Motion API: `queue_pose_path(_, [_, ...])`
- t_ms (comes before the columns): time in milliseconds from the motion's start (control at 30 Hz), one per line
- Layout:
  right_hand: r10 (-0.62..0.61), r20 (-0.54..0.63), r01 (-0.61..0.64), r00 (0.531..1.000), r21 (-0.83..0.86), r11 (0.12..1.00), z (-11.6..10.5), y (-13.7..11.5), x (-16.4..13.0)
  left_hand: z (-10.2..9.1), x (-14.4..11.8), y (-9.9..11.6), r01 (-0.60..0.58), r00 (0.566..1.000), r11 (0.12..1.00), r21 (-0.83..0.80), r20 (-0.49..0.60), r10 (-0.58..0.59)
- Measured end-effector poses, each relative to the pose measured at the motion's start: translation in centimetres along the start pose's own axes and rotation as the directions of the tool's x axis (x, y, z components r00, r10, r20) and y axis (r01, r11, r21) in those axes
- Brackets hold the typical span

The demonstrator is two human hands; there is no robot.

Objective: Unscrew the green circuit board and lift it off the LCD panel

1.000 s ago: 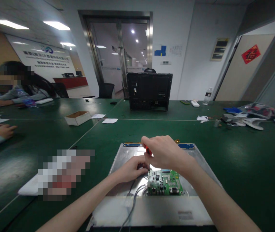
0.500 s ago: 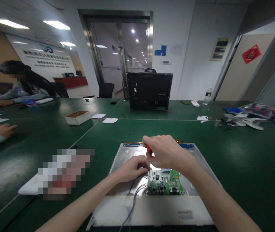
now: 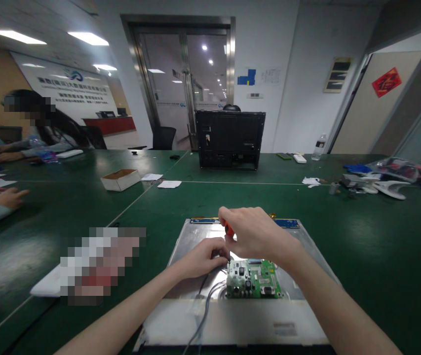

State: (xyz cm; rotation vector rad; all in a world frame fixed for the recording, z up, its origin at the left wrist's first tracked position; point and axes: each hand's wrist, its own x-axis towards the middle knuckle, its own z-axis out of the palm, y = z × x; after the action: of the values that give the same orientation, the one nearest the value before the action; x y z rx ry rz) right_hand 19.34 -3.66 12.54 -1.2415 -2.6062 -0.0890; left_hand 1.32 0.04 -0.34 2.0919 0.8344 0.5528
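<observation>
My right hand (image 3: 256, 231) is closed round the red and black handle of a screwdriver (image 3: 229, 229), held upright over the far left corner of a green circuit board (image 3: 253, 279). Beside that corner, my left hand (image 3: 208, 256) has its thumb and fingers pinched together around the screwdriver's lower end. What they grip there is too small to make out. The board lies on the metal back of a display panel (image 3: 180, 249), which has a narrow blue board strip (image 3: 287, 223) along its far edge. Grey cables (image 3: 206, 308) run from the board's left side toward me.
A black monitor housing (image 3: 230, 140) stands across the green table (image 3: 376, 236). To the left are an open white box (image 3: 120, 180), paper slips (image 3: 169, 184) and a blurred-out item on a white base (image 3: 45, 286). A bottle (image 3: 319, 147) and loose parts (image 3: 362, 183) lie right. Co-workers sit left.
Both hands and the screwdriver hold nearly the same place over the board. The whole view has shifted very slightly.
</observation>
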Motion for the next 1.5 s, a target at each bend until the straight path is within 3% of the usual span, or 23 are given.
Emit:
queue_pose_path(333, [0.07,0.019,-0.067,0.997,-0.103,0.992,0.29,0.17,0.45,-0.07,-0.1,0.4,0.025,1.0,0.999,0.046,0.0,-0.025])
queue_pose_path(567, [-0.032,0.014,0.032,0.999,0.024,0.999,-0.09,0.09,-0.13,0.11,-0.04,-0.36,0.016,1.0,1.0,0.009,-0.002,-0.016])
queue_pose_path(833, [0.06,0.005,-0.059,0.998,-0.092,0.994,0.15,0.2,0.35,-0.05,-0.11,0.24,0.04,0.999,0.999,0.031,0.007,-0.04])
queue_pose_path(1033, [0.01,0.02,-0.009,1.0,-0.022,1.0,-0.13,0.38,-0.1,-0.04,-0.09,-0.11,0.016,1.0,0.999,0.027,0.0,-0.016])
queue_pose_path(1333, [0.058,0.037,-0.056,0.998,-0.066,0.996,-0.23,0.13,0.14,-0.02,-0.12,0.43,0.035,0.999,0.999,0.038,-0.01,-0.034])
queue_pose_path(1500, [0.0,0.029,0.0,1.0,0.006,1.0,-0.52,0.01,-0.26,-0.12,-0.03,0.28,0.014,1.0,0.999,0.034,-0.02,-0.013])
